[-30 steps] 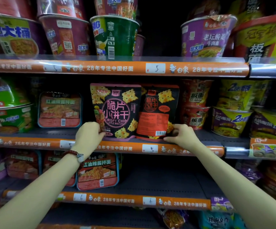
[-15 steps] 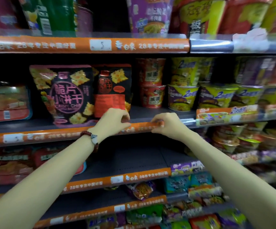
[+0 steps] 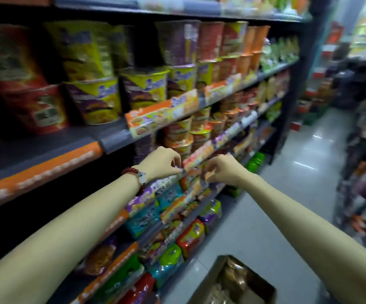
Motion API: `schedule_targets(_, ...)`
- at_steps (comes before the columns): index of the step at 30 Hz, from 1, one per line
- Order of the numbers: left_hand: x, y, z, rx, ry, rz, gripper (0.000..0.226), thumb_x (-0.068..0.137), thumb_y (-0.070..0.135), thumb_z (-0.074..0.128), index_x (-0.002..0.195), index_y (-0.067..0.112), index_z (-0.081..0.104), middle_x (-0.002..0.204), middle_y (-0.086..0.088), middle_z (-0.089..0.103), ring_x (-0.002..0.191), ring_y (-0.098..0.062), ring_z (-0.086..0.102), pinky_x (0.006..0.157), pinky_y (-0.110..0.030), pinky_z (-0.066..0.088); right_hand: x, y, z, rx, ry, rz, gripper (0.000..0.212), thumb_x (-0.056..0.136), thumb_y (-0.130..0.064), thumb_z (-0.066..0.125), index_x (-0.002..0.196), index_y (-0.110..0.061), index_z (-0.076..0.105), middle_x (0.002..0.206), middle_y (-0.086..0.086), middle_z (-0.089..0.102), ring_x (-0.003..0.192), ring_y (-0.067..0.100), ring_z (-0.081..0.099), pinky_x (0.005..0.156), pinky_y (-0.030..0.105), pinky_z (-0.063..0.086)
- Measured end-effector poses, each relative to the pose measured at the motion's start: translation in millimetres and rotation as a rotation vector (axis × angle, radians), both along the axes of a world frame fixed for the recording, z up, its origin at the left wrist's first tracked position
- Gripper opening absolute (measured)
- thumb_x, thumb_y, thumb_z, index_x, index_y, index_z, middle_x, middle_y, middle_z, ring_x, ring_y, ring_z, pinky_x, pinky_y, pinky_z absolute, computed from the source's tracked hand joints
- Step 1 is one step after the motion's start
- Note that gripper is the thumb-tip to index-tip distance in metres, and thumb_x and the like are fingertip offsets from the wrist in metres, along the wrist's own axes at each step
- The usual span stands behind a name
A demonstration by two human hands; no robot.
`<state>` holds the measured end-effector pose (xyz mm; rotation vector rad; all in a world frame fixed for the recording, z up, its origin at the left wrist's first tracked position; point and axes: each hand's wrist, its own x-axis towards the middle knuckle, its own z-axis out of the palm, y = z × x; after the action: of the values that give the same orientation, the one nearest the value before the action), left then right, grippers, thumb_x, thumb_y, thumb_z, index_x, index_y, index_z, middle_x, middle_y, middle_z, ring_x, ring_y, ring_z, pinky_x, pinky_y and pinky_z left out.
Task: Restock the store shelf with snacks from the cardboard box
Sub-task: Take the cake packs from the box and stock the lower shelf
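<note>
Both hands are empty, the left hand (image 3: 162, 162) and right hand (image 3: 223, 170) with fingers loosely curled; the cardboard box (image 3: 232, 281) sits near for the next snack.

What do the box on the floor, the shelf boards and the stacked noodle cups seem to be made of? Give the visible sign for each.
Box: cardboard, matt brown, with thin raw-edged walls.
Shelf boards: probably painted metal, dark grey and smooth, thin-edged; blur leaves this open.
Noodle cups: likely printed paper or plastic, glossy, with a rolled rim; cannot tell which.
</note>
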<state>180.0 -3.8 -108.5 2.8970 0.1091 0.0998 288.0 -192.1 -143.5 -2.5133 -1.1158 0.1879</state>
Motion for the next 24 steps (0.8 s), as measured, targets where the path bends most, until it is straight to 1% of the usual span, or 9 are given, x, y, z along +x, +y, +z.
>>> schedule_targets(4,62.1,-31.5,-36.9,-0.027,0.092,-0.184,0.022,0.086,0.028,0.066,0.091,0.008,0.073,0.089,-0.005,0.074,0.084,-0.015,0.068,0.076,-0.035,0.056,25.3,-59.0,-37.5,-0.072,0.092,-0.254,0.031,0.073,-0.021,0.08,0.1,-0.01,0.072,0.099,0.005,0.072,0.093,0.023,0.065,0.082,0.034,0.052)
schedule_targets(7,98.9,-52.9,-68.4,-0.053,0.176,-0.306,0.021,0.086,0.026,0.065,0.093,0.008,0.074,0.092,-0.006,0.074,0.087,-0.018,0.068,0.076,-0.031,0.055,28.5,-97.9,-66.1,-0.103,0.192,-0.438,0.032,0.074,-0.02,0.08,0.104,-0.009,0.072,0.102,0.006,0.071,0.097,0.023,0.066,0.083,0.03,0.051)
schedule_targets(9,114.9,-66.9,-87.4,-0.053,0.236,-0.373,0.02,0.086,0.025,0.065,0.094,0.008,0.073,0.092,-0.006,0.073,0.089,-0.018,0.068,0.075,-0.027,0.052,24.5,-120.2,-86.5,-0.131,0.262,-0.541,0.033,0.075,-0.021,0.079,0.105,-0.009,0.071,0.103,0.007,0.071,0.097,0.022,0.066,0.081,0.026,0.049)
schedule_targets(12,136.5,-86.9,-118.0,-0.079,0.295,-0.441,0.019,0.085,0.023,0.065,0.093,0.009,0.074,0.093,-0.007,0.074,0.09,-0.02,0.068,0.075,-0.026,0.05,16.3,-149.3,-118.9,-0.141,0.354,-0.67,0.034,0.075,-0.023,0.08,0.105,-0.009,0.071,0.104,0.008,0.071,0.096,0.021,0.065,0.079,0.023,0.047)
schedule_targets(14,145.9,-100.6,-137.2,-0.092,0.339,-0.468,0.018,0.084,0.024,0.066,0.092,0.009,0.073,0.093,-0.008,0.074,0.09,-0.02,0.068,0.078,-0.027,0.052,8.8,-164.7,-138.9,-0.149,0.409,-0.725,0.034,0.076,-0.023,0.08,0.105,-0.008,0.071,0.104,0.009,0.071,0.096,0.02,0.065,0.078,0.022,0.047)
schedule_targets(17,160.0,-122.3,-169.2,-0.113,0.406,-0.471,0.017,0.083,0.025,0.067,0.09,0.011,0.073,0.092,-0.008,0.074,0.09,-0.021,0.068,0.079,-0.027,0.05,3.2,-184.1,-169.2,-0.153,0.473,-0.771,0.035,0.076,-0.023,0.08,0.106,-0.008,0.071,0.105,0.01,0.071,0.096,0.021,0.065,0.075,0.021,0.045)
schedule_targets(19,167.0,-134.7,-190.3,-0.136,0.434,-0.447,0.019,0.082,0.025,0.068,0.092,0.011,0.074,0.093,-0.008,0.075,0.092,-0.02,0.069,0.08,-0.027,0.05,4.0,-194.6,-188.8,-0.156,0.506,-0.774,0.035,0.077,-0.024,0.079,0.108,-0.008,0.07,0.106,0.01,0.071,0.096,0.02,0.065,0.076,0.02,0.045)
schedule_targets(22,175.4,-150.4,-225.9,-0.193,0.477,-0.378,0.021,0.082,0.025,0.069,0.097,0.01,0.074,0.095,-0.008,0.075,0.093,-0.02,0.069,0.08,-0.024,0.049,12.4,-208.5,-220.9,-0.149,0.551,-0.758,0.037,0.079,-0.025,0.078,0.111,-0.009,0.069,0.108,0.009,0.07,0.088,0.016,0.06,0.077,0.02,0.043)
schedule_targets(24,177.4,-158.4,-252.1,-0.222,0.507,-0.325,0.022,0.084,0.025,0.069,0.099,0.01,0.073,0.097,-0.007,0.074,0.092,-0.02,0.068,0.079,-0.025,0.05,19.6,-215.2,-244.7,-0.134,0.578,-0.742,0.038,0.081,-0.025,0.076,0.114,-0.009,0.066,0.111,0.008,0.068,0.09,0.015,0.059,0.077,0.021,0.044)
